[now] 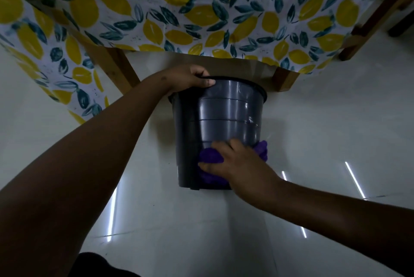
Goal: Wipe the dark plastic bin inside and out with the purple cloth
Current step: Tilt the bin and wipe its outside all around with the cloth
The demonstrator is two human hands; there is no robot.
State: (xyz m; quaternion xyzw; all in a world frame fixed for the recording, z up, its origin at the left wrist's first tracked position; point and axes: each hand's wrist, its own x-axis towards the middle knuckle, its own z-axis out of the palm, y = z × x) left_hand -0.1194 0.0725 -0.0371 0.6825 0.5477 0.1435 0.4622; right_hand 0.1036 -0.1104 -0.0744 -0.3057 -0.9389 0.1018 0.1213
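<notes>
The dark plastic bin (228,117) is held above the white floor, tipped so its ribbed outer wall faces me and its rim points toward the table. My left hand (192,78) grips the rim at its upper left, fingers curled over the edge. My right hand (233,164) presses the bunched purple cloth (210,156) against the outer wall near the bin's base. Part of the cloth also sticks out to the right of my hand. The inside of the bin is hidden.
A table draped in a lemon-and-leaf print cloth (179,12) hangs just beyond the bin, with wooden legs (118,68) to the left and right (284,79). Glossy white floor tiles (324,131) surround the bin. A dark garment edge (96,263) shows at the bottom.
</notes>
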